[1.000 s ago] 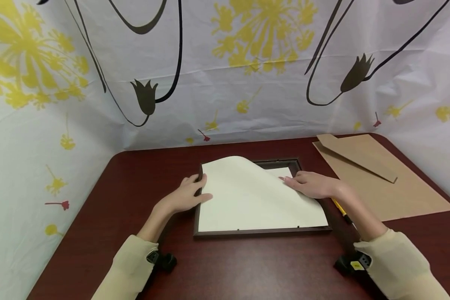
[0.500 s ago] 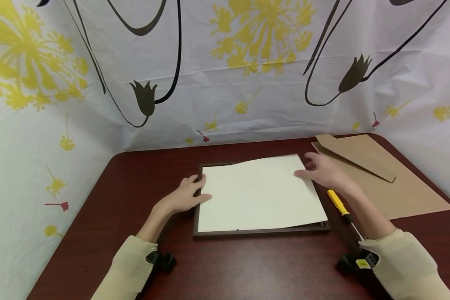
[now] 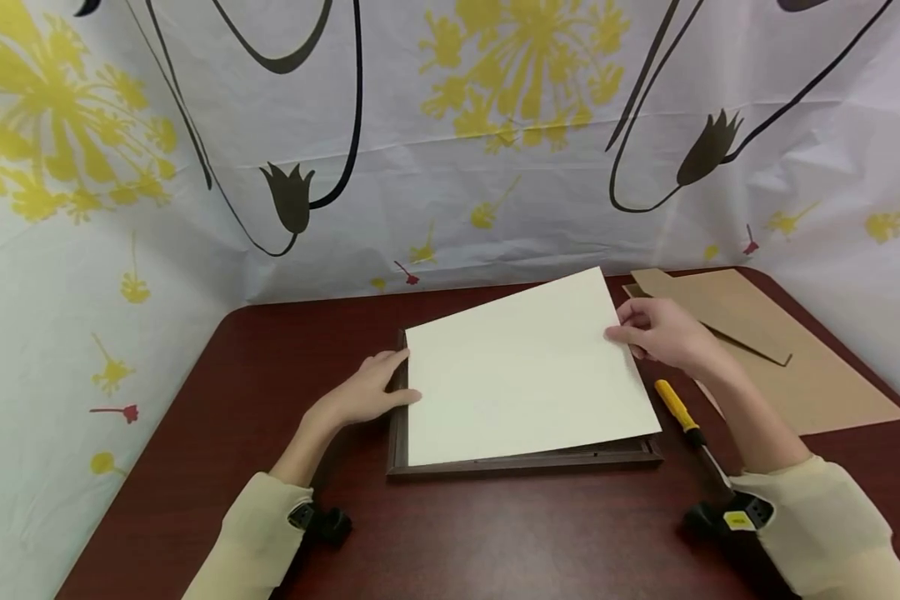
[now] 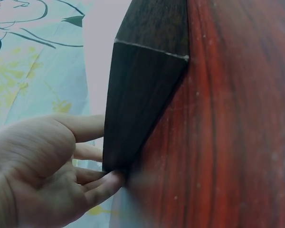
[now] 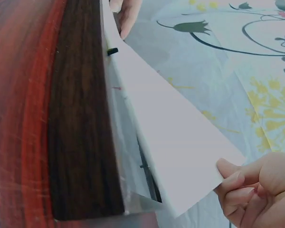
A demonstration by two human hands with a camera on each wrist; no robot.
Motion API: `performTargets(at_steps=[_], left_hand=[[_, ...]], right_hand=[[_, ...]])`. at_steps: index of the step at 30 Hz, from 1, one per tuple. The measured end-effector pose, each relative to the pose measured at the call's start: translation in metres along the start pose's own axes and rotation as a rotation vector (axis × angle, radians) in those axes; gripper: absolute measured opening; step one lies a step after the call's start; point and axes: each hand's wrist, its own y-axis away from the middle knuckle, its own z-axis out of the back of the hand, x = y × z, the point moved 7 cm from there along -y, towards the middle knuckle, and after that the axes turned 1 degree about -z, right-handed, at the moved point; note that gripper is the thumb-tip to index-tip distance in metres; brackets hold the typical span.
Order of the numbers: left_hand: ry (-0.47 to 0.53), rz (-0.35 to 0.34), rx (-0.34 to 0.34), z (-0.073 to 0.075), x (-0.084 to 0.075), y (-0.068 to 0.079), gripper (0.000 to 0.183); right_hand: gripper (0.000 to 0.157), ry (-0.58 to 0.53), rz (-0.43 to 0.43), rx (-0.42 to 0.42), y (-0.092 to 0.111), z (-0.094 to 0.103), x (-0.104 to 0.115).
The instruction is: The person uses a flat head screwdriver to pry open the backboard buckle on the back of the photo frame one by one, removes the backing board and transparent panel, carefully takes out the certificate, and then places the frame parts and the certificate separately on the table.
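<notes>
A dark brown picture frame lies face down on the table, with small black tabs along its inner edge. A white sheet rises from it at a slant, its right side lifted and its left side still within the frame. My right hand pinches the sheet's right edge between thumb and fingers, as the right wrist view shows the hand doing at the sheet's corner. At the frame's left side, my left hand grips the rail; in the left wrist view its fingers meet the frame's wooden side.
To the right of the frame lies a yellow-handled screwdriver, partly under my right forearm. Farther right is a brown backing board with a raised flap. A patterned white cloth hangs behind the table.
My right hand has pulled the sheet's right side up and away from the frame, drawing back to the right. The sheet, earlier folded over, is now straight. My left hand stays at the frame.
</notes>
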Motion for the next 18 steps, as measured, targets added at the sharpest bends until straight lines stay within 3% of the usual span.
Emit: performTargets(at_steps=[6, 14, 18], left_hand=[[0.022, -0.068, -0.166, 0.014, -0.008, 0.001, 0.07], [0.105, -0.124, -0.439, 0.036, -0.025, 0.007, 0.054], [0.14, -0.134, -0.608, 0.047, -0.034, 0.014, 0.049]], right_hand=[[0.027, -0.015, 0.054, -0.115, 0.002, 0.017, 0.0], [0.021, -0.059, 0.172, -0.267, 0.008, 0.032, 0.012], [0.02, -0.097, 0.2, -0.309, 0.011, 0.037, 0.018]])
